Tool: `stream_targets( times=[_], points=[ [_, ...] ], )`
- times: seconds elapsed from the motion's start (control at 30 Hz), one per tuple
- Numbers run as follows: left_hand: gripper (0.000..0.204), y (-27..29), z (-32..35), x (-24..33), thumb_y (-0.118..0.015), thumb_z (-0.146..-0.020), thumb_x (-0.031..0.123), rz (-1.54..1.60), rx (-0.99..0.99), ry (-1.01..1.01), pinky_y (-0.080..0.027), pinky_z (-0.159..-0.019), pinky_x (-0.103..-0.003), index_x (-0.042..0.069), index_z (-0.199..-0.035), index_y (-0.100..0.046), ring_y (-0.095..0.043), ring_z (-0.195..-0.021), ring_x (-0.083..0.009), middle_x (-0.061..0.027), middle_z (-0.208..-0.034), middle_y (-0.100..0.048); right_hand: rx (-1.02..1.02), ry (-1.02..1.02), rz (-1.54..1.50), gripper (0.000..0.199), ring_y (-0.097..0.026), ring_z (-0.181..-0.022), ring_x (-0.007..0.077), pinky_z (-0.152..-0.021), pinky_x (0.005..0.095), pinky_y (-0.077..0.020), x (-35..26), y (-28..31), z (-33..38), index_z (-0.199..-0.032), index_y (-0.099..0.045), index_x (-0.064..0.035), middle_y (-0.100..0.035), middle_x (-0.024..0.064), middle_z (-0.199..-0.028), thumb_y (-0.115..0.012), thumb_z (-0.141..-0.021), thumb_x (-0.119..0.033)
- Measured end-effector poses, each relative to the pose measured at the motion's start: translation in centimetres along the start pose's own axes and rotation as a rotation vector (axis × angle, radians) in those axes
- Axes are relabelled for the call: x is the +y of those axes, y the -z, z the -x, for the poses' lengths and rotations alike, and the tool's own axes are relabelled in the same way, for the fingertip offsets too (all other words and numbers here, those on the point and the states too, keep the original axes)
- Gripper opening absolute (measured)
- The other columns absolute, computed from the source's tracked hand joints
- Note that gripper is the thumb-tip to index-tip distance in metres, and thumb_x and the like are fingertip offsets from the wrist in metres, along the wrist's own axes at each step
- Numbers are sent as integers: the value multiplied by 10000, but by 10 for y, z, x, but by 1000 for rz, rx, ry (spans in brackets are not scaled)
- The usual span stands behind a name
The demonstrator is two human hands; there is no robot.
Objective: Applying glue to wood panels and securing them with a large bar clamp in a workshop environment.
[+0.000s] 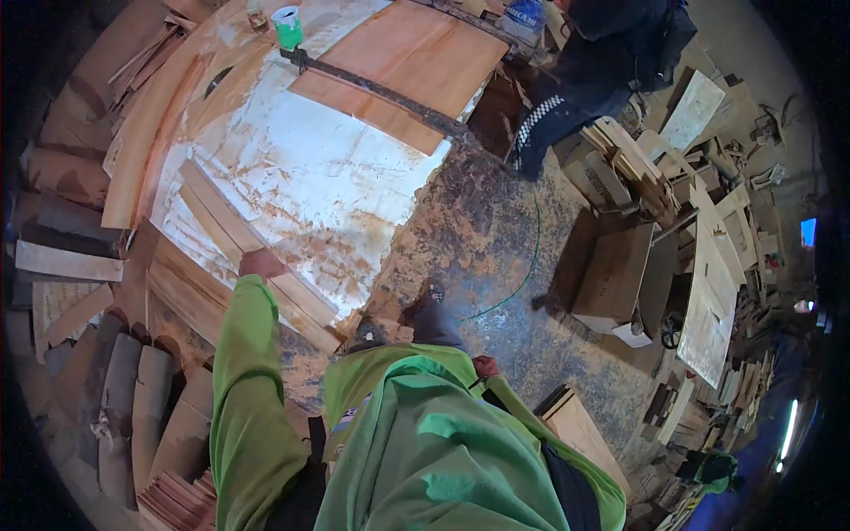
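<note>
The right hand [484,366] is by the waist, its fingers unclear. Farther left, the left hand [263,263] grips a long wooden piece [219,219] at the white table's [332,190] near left; a loosened grip could let it slip off the edge.

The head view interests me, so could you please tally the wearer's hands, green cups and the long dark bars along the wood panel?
Left hand, right hand: 2
Green cup: 1
Near dark bar, far dark bar: 2
Total: 5

Woodwkg shop: planks [212,212] on stained wht tbl [319,168], bar clamp [381,94] across wood panel [421,40], lumber piles [624,164] nr.
</note>
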State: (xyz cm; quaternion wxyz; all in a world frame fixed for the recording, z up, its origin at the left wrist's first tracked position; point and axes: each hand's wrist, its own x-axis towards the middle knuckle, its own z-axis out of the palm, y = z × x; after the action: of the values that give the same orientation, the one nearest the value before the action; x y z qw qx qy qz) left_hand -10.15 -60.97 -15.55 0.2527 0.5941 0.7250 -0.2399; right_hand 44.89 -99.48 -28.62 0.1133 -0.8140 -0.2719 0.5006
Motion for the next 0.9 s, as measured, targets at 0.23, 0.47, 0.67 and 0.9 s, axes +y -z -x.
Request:
stream_targets(
  times=[0.23,0.47,0.67,0.9],
  points=[
    [399,4,0,13,-751,-757,379,135,-86,-110,-562,-631,-351,98,-1038,-716,-660,-561,-198,-105,-832,-719,59,-35,-273,269,-635,-628,194,-564,338,-540,-33,79,-54,-902,-693,-26,-678,94,-753,-658,-816,-279],
    [480,-2,-12,5,-777,-712,378,120,-125,-16,-533,-667,-374,133,-1112,-675,-662,-718,-223,-109,-890,-712,-7,-19,-291,300,-673,-670,252,-525,368,-551,-29,145,-124,-1067,-611,-13,-658,132,-865,-591,-860,-230],
    [636,-17,7,-9,-808,-654,446,162,-62,93,-527,-807,-352,122,-1170,-627,-678,-855,-257,-145,-919,-706,-245,182,-136,169,-672,-637,264,-523,375,-530,88,164,-228,-841,-651,-37,-679,119,-770,-633,-824,-205],
    [865,-15,13,2,-787,-658,491,310,-81,311,-525,-801,-358,111,-1356,-446,-657,-901,-265,-121,-1043,-684,221,132,317,259,-661,-840,383,-770,448,-518,19,140,-189,-795,-675,-44,-640,271,-904,-552,-734,-264]
  ],
)
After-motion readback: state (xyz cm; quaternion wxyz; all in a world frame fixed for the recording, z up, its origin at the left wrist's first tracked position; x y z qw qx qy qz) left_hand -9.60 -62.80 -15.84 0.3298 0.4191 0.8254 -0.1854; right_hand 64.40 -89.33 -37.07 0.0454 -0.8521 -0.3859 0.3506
